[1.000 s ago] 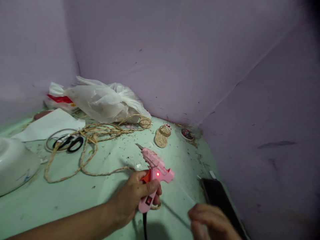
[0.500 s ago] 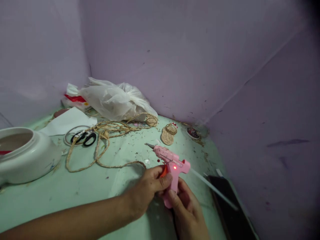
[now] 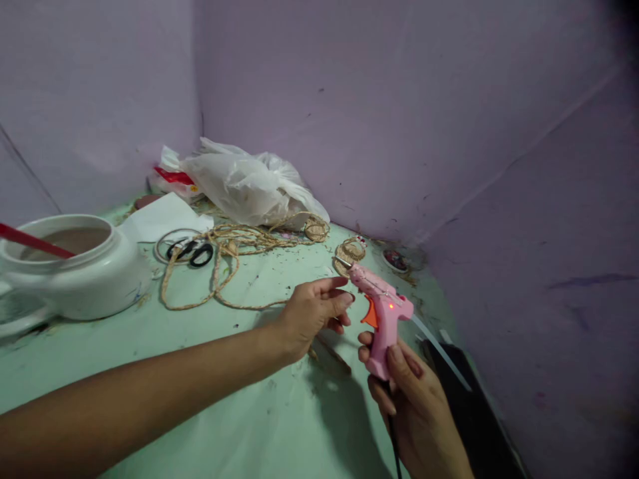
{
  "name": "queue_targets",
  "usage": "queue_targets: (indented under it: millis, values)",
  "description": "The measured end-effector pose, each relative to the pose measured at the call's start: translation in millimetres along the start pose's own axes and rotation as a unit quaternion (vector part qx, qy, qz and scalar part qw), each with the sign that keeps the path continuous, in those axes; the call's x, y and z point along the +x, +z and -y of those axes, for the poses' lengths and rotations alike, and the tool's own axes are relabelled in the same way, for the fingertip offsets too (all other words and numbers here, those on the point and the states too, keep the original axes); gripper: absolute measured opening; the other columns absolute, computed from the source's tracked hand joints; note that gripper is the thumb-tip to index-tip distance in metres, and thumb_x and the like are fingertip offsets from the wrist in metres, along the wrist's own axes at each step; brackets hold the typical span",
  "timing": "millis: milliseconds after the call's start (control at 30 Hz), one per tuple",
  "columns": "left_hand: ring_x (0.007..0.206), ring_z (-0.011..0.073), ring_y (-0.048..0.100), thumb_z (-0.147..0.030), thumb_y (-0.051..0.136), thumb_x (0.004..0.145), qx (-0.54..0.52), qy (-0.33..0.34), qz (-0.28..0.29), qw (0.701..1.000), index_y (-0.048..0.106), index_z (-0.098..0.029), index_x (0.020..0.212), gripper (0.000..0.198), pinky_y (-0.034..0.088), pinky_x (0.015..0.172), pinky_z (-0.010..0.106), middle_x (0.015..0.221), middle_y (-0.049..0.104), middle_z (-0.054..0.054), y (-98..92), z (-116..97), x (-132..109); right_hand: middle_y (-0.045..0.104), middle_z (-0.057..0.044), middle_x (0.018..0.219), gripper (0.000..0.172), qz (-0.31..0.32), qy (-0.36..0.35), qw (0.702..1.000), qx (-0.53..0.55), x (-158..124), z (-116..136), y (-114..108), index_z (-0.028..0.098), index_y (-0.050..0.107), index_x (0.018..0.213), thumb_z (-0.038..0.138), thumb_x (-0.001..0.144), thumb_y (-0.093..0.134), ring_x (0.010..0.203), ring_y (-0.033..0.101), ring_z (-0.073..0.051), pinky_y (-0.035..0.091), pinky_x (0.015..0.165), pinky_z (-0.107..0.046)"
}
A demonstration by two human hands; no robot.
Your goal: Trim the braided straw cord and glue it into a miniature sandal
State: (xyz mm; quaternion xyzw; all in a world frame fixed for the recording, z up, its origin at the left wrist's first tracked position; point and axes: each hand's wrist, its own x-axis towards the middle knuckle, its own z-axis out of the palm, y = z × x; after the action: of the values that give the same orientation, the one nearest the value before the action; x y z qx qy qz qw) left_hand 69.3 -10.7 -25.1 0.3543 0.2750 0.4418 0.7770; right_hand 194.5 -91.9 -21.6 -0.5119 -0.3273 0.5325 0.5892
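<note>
Head view: the pink plastic glue gun (image 3: 382,303) stands in front of me, raised above the table, nozzle pointing up and to the left, a small red light glowing on its side. My right hand (image 3: 417,392) grasps it low on the handle, so the orange trigger (image 3: 370,313) is clear of my fingers. A translucent whitish glue stick (image 3: 444,356) pokes out of its back end, and a thin black cord (image 3: 394,432) drops from the base of the grip.

Just beside the trigger, my left hand (image 3: 317,313) is released from the gun, fingers loosely bent and spread (whether the rope passing behind it touches my palm, I cannot tell). That braided tan rope (image 3: 234,243) sprawls off to the left in a loose tangle, near black-handled scissors (image 3: 187,249).

Past the nozzle sits a small coiled tan fibre piece with red beads (image 3: 344,251). Under the glue stick, to the right, is a flat black rectangular object (image 3: 479,412). Farther out on the pale green table (image 3: 219,399) are a rounded white pot (image 3: 94,286) with a red stick (image 3: 37,239) across its mouth, a white sheet (image 3: 164,218) and a knotted whitish plastic bag (image 3: 249,186) near the purple wall (image 3: 349,133).
</note>
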Motion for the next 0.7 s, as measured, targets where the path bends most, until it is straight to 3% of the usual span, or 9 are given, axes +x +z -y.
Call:
queue_targets:
  millis: [100, 267, 333, 500, 700]
  values:
    - [0.049, 0.0068, 0.048, -0.023, 0.062, 0.065, -0.002, 0.013, 0.021, 1.0, 0.06, -0.009, 0.082, 0.021, 0.037, 0.049, 0.021, 0.06, 0.055, 0.0, -0.1, 1.8, 4.1, 0.06, -0.006, 0.078, 0.026, 0.022, 0.015, 1.0, 0.0, -4.2, -1.6, 5.6, 0.017, 0.064, 0.093, 0.032, 0.072, 0.064, 0.059, 0.046, -0.01, 0.032, 0.034, -0.01]
    - [0.042, 0.0059, 0.043, -0.012, 0.059, 0.058, -0.013, 0.026, -0.051, 0.998, 0.059, -0.01, 0.06, 0.003, 0.034, 0.044, 0.02, 0.046, 0.05, -0.002, 1.0, 4.9, 5.1, 0.058, -0.006, 0.076, 0.025, 0.058, 0.021, 0.998, -0.002, -10.1, -4.9, 13.9, 0.017, 0.065, 0.091, 0.033, 0.073, 0.063, 0.056, 0.044, -0.009, 0.032, 0.032, -0.01]
    - [0.04, 0.0051, 0.042, -0.008, 0.056, 0.057, 0.0, 0.022, -0.085, 0.996, 0.056, -0.012, 0.054, 0.005, 0.034, 0.042, 0.019, 0.044, 0.049, -0.003, 3.3, 7.0, 3.7, 0.058, -0.006, 0.076, 0.026, 0.07, 0.029, 0.997, 0.002, -12.2, -5.7, 15.5, 0.017, 0.065, 0.092, 0.034, 0.072, 0.063, 0.054, 0.043, -0.009, 0.032, 0.031, -0.011]
    - [0.033, 0.0069, 0.04, -0.006, 0.053, 0.059, 0.046, -0.029, -0.117, 0.992, 0.057, -0.011, 0.054, 0.008, 0.03, 0.035, 0.019, 0.039, 0.048, -0.002, 0.6, 10.7, 6.5, 0.058, -0.006, 0.075, 0.025, 0.058, 0.003, 0.998, 0.002, -15.3, 0.8, 13.1, 0.018, 0.065, 0.091, 0.034, 0.072, 0.063, 0.054, 0.044, -0.009, 0.031, 0.032, -0.01]
    - [0.032, 0.0049, 0.04, -0.005, 0.053, 0.061, 0.059, -0.002, -0.169, 0.984, 0.057, -0.011, 0.06, 0.008, 0.028, 0.033, 0.017, 0.043, 0.049, -0.003, -22.6, -15.9, 22.0, 0.058, -0.006, 0.076, 0.025, -0.005, -0.027, 1.0, -0.007, -11.5, 10.0, 7.5, 0.018, 0.066, 0.086, 0.035, 0.068, 0.067, 0.055, 0.046, -0.009, 0.03, 0.031, -0.01]
